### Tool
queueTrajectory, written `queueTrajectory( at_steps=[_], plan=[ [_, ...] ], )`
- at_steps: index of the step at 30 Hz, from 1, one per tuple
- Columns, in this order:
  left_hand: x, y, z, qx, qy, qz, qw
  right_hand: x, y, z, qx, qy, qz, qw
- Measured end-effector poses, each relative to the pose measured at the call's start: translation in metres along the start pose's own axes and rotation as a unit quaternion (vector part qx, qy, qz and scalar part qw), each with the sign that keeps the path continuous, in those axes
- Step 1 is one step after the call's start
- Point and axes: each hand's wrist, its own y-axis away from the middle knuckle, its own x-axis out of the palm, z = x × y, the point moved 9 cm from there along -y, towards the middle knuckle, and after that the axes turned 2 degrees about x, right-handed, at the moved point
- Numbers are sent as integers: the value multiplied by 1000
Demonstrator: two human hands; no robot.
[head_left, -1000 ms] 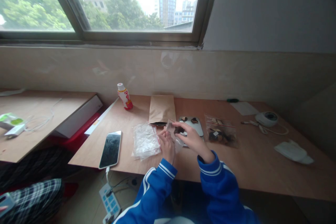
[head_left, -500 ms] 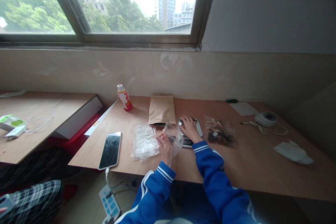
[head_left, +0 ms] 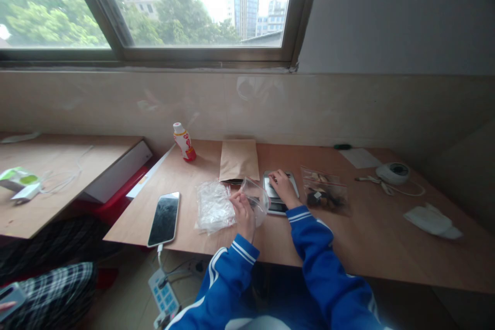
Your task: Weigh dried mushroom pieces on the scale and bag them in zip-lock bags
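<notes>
My left hand (head_left: 244,211) is closed on the edge of a clear plastic bag (head_left: 262,200), whose mouth gapes toward the right. Over a small silver digital scale (head_left: 277,208) is my right hand (head_left: 285,188), its fingertips drawn together at the weighing plate; whatever they may pinch is too small to make out. A pile of clear plastic bags (head_left: 214,207) lies just left of my left hand. Behind both hands a brown kraft paper pouch (head_left: 238,161) lies with its opening toward me. A zip bag (head_left: 327,197) with dark brown pieces rests right of the scale.
A phone (head_left: 164,219) on a charging cable lies at the front left, and a red-and-white bottle (head_left: 184,143) stands behind it. To the right are a white camera-like device (head_left: 392,172) with cable and a white tissue pack (head_left: 432,221). Another person's plaid-covered leg (head_left: 58,294) shows lower left.
My right hand's fingers have drawn back from the far side of the scale and bunched together over its plate. My left hand still holds the clear bag in nearly the same spot.
</notes>
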Motion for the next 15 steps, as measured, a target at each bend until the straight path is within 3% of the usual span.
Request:
queueTrajectory(
  at_steps=[9, 12, 15],
  plan=[
    [-4, -1, -3, 5, 9, 0, 1000, -2, 4, 2, -7, -60, 2, 998],
    [-4, -1, -1, 0, 10, 1, 1000, -22, 3, 14, 1, -103, -35, 994],
    [-2, -1, 0, -1, 8, 3, 1000, -57, 4, 42, 2, -186, -93, 978]
  ],
)
